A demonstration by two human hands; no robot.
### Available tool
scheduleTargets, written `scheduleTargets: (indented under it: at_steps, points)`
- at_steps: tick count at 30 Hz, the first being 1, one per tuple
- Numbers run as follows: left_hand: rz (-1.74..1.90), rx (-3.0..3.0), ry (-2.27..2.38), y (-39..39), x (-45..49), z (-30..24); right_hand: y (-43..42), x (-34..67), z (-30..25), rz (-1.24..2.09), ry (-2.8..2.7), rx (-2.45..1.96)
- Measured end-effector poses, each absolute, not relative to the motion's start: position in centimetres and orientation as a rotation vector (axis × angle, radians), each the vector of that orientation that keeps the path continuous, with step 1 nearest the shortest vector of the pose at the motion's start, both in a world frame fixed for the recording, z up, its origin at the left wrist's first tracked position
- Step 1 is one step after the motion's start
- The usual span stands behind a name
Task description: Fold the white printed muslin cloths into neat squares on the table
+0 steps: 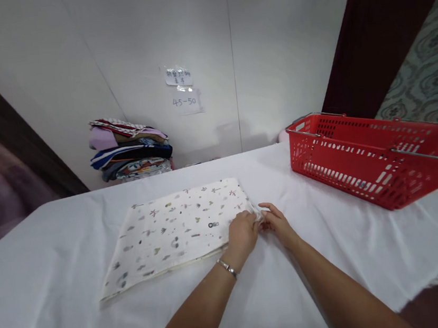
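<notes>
A folded white cloth (175, 233) printed with small dark motifs lies flat on the white-covered table (62, 321). My left hand (242, 233), a bracelet on its wrist, is curled over the cloth's right edge with fingers closed on the fabric. My right hand (276, 222) sits just to the right, its fingers pinching the same edge near the cloth's right corner. The two hands touch each other there.
A red plastic shopping basket (378, 160) with metal handles stands at the table's right. A pile of folded colourful clothes (131, 148) rests by the white wall at the back left. Paper labels (181, 89) are stuck on the wall.
</notes>
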State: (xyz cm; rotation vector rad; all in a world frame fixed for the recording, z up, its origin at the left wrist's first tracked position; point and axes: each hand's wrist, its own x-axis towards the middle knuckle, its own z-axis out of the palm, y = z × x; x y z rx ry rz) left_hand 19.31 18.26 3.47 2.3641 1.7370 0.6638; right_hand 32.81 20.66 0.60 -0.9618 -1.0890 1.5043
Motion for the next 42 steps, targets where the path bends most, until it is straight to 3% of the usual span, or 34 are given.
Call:
scheduleTargets:
  at_steps: [18,25,33,42]
  points:
    - [0.714,2.483,1.701,16.9,18.6,1.2,21.0,32.9,-0.1,1.371,-1.181,-1.255]
    - [0.604,2.435,1.835,15.6,13.6,0.2,20.8,33.2,0.0,1.305,-1.213,-1.311]
    - [0.726,2.420,1.921,12.9,6.3,0.0,20.6,33.5,0.1,1.308,-1.241,-1.309]
    - [0.756,2.498,1.912,12.3,4.8,-0.8,20.7,33.4,0.1,1.225,-1.269,-1.318]
